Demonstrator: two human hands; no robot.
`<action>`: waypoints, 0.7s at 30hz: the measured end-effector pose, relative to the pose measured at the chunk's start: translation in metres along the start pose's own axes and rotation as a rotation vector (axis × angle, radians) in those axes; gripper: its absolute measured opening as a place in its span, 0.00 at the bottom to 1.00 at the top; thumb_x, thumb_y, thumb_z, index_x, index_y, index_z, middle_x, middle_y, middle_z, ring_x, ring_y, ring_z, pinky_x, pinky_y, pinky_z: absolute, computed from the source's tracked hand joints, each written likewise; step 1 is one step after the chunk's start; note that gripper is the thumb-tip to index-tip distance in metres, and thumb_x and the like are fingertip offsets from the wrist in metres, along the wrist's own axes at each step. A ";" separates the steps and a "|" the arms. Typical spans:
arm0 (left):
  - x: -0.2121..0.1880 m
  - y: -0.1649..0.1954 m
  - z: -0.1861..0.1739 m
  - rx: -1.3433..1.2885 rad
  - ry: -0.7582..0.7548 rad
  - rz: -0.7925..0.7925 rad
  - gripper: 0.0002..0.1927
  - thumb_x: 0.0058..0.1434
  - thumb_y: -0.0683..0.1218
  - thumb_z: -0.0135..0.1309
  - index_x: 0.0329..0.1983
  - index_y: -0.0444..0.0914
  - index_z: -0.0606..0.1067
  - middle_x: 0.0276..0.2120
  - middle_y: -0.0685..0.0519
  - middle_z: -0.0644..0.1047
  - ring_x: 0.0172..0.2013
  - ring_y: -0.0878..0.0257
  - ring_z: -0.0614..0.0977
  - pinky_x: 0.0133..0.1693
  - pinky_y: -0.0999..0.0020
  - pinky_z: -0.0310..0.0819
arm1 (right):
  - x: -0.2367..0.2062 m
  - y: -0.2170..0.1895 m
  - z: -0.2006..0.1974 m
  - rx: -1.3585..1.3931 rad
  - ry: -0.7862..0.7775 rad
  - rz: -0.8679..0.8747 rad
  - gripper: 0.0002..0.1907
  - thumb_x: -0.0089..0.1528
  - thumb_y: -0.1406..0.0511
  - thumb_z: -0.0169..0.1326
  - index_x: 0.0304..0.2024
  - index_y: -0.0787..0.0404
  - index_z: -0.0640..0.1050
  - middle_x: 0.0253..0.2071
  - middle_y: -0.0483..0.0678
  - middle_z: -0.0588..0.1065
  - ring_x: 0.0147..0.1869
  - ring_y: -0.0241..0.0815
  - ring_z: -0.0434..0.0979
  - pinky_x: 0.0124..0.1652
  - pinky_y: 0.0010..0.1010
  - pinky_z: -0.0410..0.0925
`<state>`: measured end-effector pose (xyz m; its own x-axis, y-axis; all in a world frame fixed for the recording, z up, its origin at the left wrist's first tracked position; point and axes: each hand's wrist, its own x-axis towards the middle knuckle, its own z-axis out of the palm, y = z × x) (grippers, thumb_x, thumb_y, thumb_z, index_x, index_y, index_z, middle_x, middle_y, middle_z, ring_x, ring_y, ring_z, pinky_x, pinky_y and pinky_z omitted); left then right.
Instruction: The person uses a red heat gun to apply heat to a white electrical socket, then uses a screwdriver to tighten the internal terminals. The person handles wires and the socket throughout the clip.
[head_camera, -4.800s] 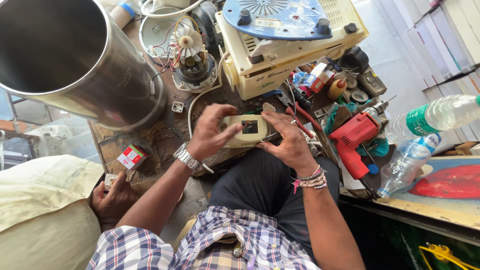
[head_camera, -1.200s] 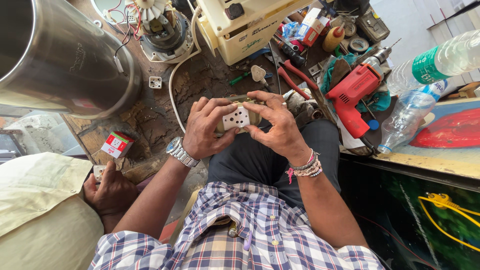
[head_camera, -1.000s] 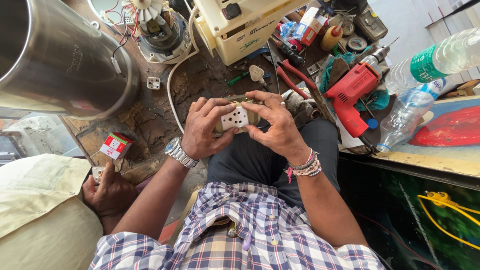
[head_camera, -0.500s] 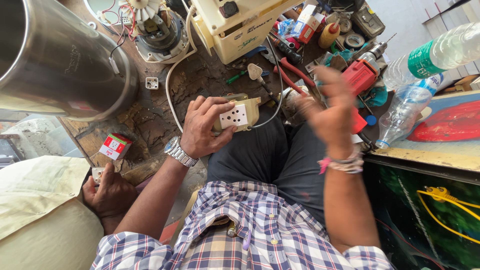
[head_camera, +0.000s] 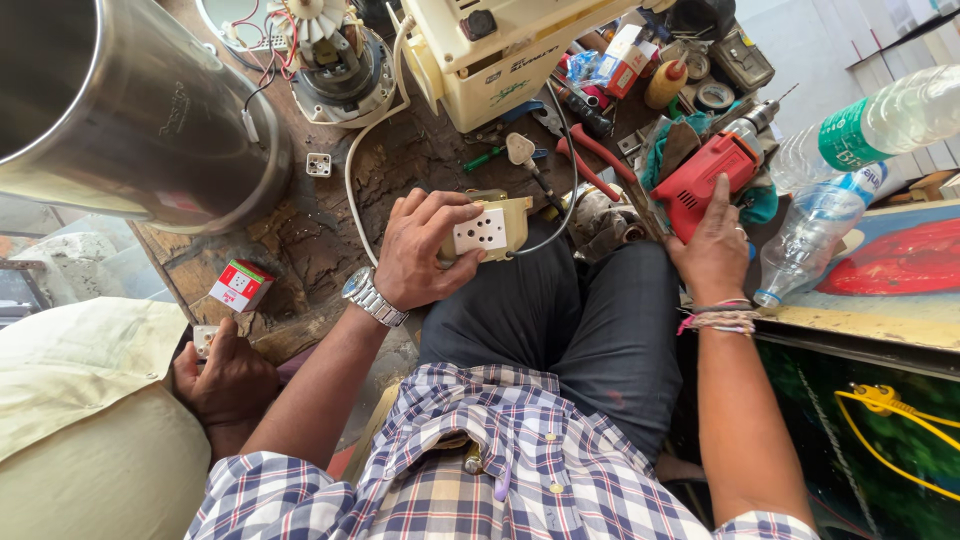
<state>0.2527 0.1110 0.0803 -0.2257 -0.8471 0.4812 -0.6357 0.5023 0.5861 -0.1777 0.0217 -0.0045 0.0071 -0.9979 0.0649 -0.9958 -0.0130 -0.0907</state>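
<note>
My left hand (head_camera: 415, 250) has its fingers closed around the cream socket box (head_camera: 490, 228) above my lap, while my right hand (head_camera: 712, 250) rests flat, fingers open, on the red drill (head_camera: 705, 178) to the right.

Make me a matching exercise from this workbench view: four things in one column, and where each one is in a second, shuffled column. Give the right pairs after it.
Things
1. cream socket box
2. red power drill
3. small red and white carton
4. clear plastic bottle with a green label

Places
A. lying at the right edge of the view, above the red painted board
B. held in the left hand
C. on the wooden bench, below the big steel pot
D. under the fingers of the right hand

Pairs: 1-B, 2-D, 3-C, 4-A
</note>
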 end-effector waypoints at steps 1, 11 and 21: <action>0.000 0.000 0.000 0.001 0.002 -0.003 0.26 0.51 0.47 0.67 0.54 0.40 0.76 0.50 0.52 0.78 0.43 0.55 0.74 0.46 0.60 0.64 | 0.000 -0.004 0.003 0.001 0.037 -0.010 0.65 0.52 0.59 0.70 0.81 0.57 0.44 0.58 0.62 0.70 0.55 0.66 0.75 0.52 0.53 0.69; 0.000 -0.003 -0.002 -0.005 0.002 0.001 0.27 0.51 0.48 0.67 0.55 0.39 0.76 0.50 0.50 0.77 0.43 0.54 0.74 0.47 0.59 0.65 | 0.006 -0.012 -0.034 0.139 0.239 -0.028 0.48 0.54 0.67 0.67 0.74 0.56 0.60 0.52 0.61 0.76 0.48 0.65 0.79 0.46 0.52 0.73; 0.002 -0.002 -0.002 -0.006 -0.003 -0.013 0.26 0.51 0.48 0.67 0.54 0.40 0.76 0.50 0.52 0.78 0.44 0.54 0.75 0.47 0.59 0.65 | -0.078 -0.032 -0.180 1.690 0.411 -0.011 0.39 0.57 0.78 0.58 0.69 0.61 0.60 0.50 0.63 0.76 0.40 0.50 0.81 0.36 0.33 0.76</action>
<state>0.2548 0.1086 0.0821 -0.2192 -0.8542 0.4715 -0.6342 0.4920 0.5965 -0.1631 0.1114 0.1722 -0.2758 -0.9210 0.2753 0.1914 -0.3332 -0.9232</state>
